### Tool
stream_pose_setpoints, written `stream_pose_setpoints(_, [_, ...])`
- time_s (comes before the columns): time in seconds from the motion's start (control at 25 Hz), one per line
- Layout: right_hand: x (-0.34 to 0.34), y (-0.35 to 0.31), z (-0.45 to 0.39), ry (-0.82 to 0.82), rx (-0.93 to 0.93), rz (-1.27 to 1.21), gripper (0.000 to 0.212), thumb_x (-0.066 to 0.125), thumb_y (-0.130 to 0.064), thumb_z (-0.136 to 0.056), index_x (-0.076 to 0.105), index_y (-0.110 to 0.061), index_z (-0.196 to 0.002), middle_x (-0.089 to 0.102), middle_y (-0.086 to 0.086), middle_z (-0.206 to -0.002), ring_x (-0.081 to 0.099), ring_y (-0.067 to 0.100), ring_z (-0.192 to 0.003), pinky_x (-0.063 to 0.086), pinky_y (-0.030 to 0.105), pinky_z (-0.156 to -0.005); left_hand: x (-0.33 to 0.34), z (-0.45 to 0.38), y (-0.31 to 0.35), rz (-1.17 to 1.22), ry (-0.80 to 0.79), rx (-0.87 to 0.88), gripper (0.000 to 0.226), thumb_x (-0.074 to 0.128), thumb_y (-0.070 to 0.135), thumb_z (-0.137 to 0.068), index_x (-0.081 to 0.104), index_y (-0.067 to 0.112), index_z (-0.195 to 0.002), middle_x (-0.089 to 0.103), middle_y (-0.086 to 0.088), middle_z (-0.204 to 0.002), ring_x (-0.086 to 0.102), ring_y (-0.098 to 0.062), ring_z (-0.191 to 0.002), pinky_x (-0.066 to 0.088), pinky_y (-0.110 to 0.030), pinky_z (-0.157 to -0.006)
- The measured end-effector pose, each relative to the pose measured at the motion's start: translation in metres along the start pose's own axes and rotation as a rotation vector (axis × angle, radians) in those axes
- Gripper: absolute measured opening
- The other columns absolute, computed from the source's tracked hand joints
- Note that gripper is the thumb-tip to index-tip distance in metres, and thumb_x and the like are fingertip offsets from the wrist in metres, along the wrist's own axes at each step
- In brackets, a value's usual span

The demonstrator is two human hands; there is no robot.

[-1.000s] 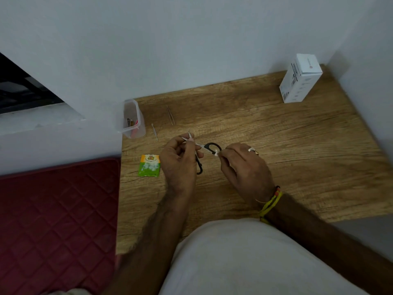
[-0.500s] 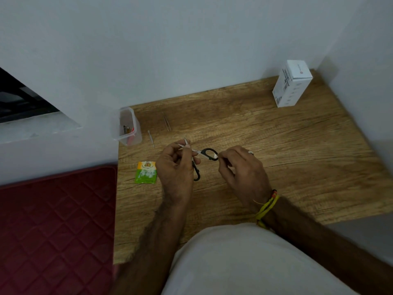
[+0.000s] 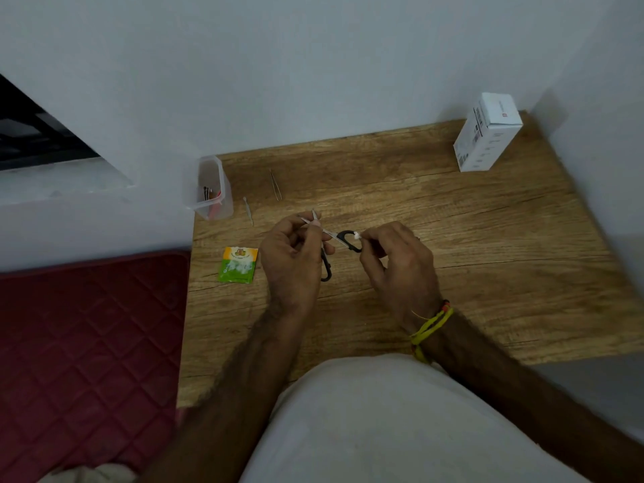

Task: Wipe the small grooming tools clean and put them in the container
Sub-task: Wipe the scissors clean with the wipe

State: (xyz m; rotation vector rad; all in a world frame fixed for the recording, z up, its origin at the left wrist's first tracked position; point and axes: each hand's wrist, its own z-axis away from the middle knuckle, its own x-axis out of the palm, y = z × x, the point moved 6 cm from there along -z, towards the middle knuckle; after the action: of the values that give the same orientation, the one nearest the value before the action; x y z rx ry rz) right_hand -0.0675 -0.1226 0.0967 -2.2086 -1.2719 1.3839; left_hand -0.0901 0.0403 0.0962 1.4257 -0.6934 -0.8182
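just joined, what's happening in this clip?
A person is cleaning small scissors over a wooden table. The left hand grips them near the blades, which are spread open, while the right hand pinches a small white wipe against a black handle loop. Tweezers and a thin metal pick lie on the table, not yet in the clear container at the left edge, which already holds a few items. A green sachet lies nearby.
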Motion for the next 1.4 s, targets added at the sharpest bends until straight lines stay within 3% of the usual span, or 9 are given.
stream_pose_setpoints(0.44, [0.001,0.000,-0.005,-0.046,-0.042,0.036,0.014,0.060,-0.014,-0.097,0.071,-0.005,-0.097,0.068,0.007,-0.094,0.063,0.024,-0.086,0.052,0.041,-0.074,0.000,0.008,-0.002,0.011,0.032,-0.024,0.011,0.059,0.004,-0.097,0.068,0.001,-0.103,0.069,-0.015,-0.075,0.065,-0.015,-0.057,0.040,-0.017,-0.045])
stream_pose_setpoints(0.84, [-0.014,-0.001,-0.006,-0.103,-0.121,0.084,0.015,0.059,-0.017,-0.098,0.072,-0.008,-0.096,0.067,0.006,-0.096,0.060,0.024,-0.087,0.050,0.039,-0.069,0.019,0.023,0.001,-0.023,0.002,-0.007,0.011,0.059,0.001,-0.097,0.068,-0.002,-0.103,0.070,-0.019,-0.075,0.065,-0.012,-0.055,0.042,-0.016,-0.046])
stream_pose_setpoints(1.28, [-0.019,-0.009,0.000,-0.110,-0.187,0.098,0.018,0.060,-0.020,-0.098,0.072,-0.007,-0.095,0.067,0.007,-0.096,0.060,0.025,-0.085,0.049,0.042,-0.067,0.020,0.034,0.007,-0.025,-0.033,-0.019,0.019,0.062,0.004,-0.096,0.071,0.019,-0.091,0.072,-0.007,-0.074,0.068,-0.011,-0.060,0.045,-0.017,-0.049])
stream_pose_setpoints(1.4, [-0.015,-0.013,-0.002,-0.114,-0.163,0.101,0.019,0.059,-0.022,-0.099,0.072,-0.008,-0.095,0.067,0.006,-0.096,0.059,0.024,-0.086,0.048,0.040,-0.067,0.020,0.034,0.004,-0.025,-0.066,-0.037,0.012,0.064,0.008,-0.095,0.074,0.011,-0.091,0.072,-0.010,-0.075,0.066,-0.008,-0.059,0.046,-0.017,-0.051])
